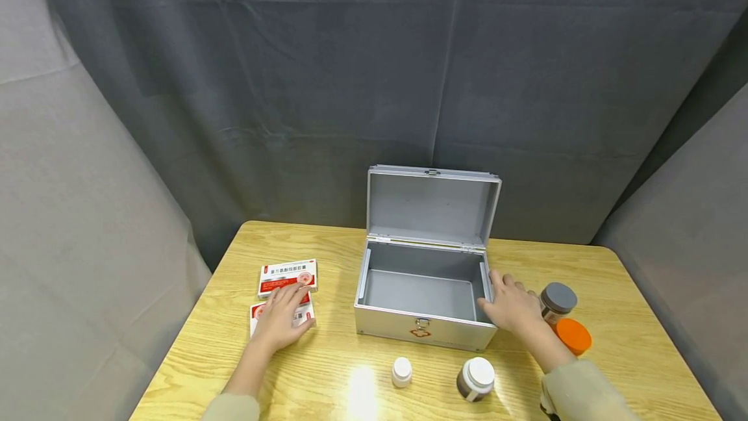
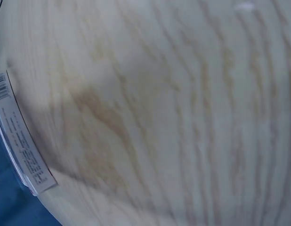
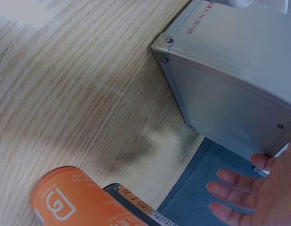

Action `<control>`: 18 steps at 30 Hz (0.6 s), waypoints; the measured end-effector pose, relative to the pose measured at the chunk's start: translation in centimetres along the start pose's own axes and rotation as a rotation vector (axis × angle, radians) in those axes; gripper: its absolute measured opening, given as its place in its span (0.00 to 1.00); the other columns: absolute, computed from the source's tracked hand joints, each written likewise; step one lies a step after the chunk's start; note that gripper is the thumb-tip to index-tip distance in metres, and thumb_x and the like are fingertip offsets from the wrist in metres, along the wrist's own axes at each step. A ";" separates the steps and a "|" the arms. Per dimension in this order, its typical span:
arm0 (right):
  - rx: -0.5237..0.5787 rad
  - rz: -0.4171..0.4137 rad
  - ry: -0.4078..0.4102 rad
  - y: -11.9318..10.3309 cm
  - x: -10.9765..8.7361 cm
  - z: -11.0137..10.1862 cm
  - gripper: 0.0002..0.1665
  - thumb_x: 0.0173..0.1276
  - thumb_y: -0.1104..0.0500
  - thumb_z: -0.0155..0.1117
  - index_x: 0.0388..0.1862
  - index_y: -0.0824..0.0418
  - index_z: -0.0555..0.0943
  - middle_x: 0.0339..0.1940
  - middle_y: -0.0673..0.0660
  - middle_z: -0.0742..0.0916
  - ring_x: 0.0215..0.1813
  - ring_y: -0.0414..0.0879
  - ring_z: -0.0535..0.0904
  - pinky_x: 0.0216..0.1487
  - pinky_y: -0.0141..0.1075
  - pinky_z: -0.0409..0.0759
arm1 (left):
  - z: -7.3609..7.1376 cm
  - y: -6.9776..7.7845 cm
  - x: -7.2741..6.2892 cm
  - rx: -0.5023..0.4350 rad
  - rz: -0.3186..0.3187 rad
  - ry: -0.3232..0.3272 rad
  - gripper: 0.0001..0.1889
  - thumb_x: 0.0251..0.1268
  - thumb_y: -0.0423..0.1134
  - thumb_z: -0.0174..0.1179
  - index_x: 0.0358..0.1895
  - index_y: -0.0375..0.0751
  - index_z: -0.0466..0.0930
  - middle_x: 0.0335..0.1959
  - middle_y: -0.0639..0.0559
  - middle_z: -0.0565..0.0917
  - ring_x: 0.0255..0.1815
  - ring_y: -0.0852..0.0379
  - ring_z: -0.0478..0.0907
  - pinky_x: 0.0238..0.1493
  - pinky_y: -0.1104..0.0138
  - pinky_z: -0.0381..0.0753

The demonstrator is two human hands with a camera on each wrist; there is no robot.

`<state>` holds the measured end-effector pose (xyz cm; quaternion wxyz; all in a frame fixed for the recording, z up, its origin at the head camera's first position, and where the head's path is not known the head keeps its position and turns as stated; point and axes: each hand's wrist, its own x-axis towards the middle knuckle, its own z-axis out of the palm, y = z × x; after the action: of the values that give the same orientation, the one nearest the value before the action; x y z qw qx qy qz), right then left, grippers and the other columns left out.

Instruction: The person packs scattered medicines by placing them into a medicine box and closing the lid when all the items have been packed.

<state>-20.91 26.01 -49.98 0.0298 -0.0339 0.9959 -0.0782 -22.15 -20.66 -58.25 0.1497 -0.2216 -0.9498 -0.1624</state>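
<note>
An aluminium first-aid case (image 1: 386, 323) stands on the table with its lid (image 1: 432, 206) raised and its inside bare. My right hand (image 1: 514, 304) is at the case's right side, its thumb by the rim; in the right wrist view the fingers of this hand (image 3: 258, 193) stretch past the case wall (image 3: 221, 103). On the left, my left hand (image 1: 279, 318) lies over a red-and-white medicine box (image 1: 256, 317), partly hiding it, with its fingertips reaching a second medicine box (image 1: 286, 271) behind. Whether it grips either box is hidden.
Right of the right hand stand a grey-lidded jar (image 1: 558, 297) and an orange-capped bottle (image 1: 573, 335), close to the forearm. A small white bottle (image 1: 401, 372) and a dark jar with a white lid (image 1: 476, 379) stand before the case. A grey curtain (image 1: 292, 83) hangs behind the table.
</note>
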 end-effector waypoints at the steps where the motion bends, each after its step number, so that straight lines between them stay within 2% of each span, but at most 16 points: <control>1: 0.001 -0.002 0.003 0.0 0.0 0.0 0.36 0.58 0.43 0.55 0.57 0.66 0.61 0.48 0.72 0.74 0.48 0.69 0.71 0.41 0.62 0.68 | 0.0 -0.1 -0.2 0.003 -0.008 -0.003 0.35 0.47 0.55 0.63 0.59 0.41 0.71 0.60 0.43 0.70 0.61 0.42 0.64 0.61 0.44 0.55; 5: 0.001 -0.007 0.009 0.1 0.0 0.0 0.37 0.59 0.43 0.55 0.57 0.66 0.61 0.48 0.73 0.74 0.47 0.70 0.71 0.41 0.62 0.68 | 0.2 -0.8 -0.8 0.023 -0.050 -0.032 0.38 0.46 0.59 0.63 0.61 0.43 0.70 0.61 0.44 0.70 0.62 0.42 0.64 0.61 0.43 0.55; 11: 0.005 -0.001 0.006 0.0 0.0 0.0 0.38 0.59 0.43 0.55 0.60 0.66 0.60 0.52 0.74 0.73 0.50 0.70 0.71 0.43 0.63 0.68 | 0.2 -1.5 -1.2 0.035 -0.093 -0.100 0.40 0.44 0.59 0.65 0.63 0.46 0.68 0.61 0.46 0.70 0.63 0.43 0.63 0.62 0.44 0.54; 18: 0.006 -0.002 0.003 -0.1 -0.1 -0.1 0.38 0.59 0.44 0.55 0.60 0.67 0.60 0.51 0.74 0.73 0.49 0.70 0.71 0.42 0.62 0.68 | 0.3 -1.7 -1.4 0.014 -0.110 -0.120 0.40 0.41 0.58 0.66 0.61 0.45 0.69 0.60 0.45 0.70 0.62 0.43 0.63 0.63 0.45 0.54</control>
<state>-20.81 25.96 -49.87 0.0285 -0.0350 0.9957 -0.0812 -21.84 -22.55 -59.42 0.0851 -0.1774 -0.9689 -0.1503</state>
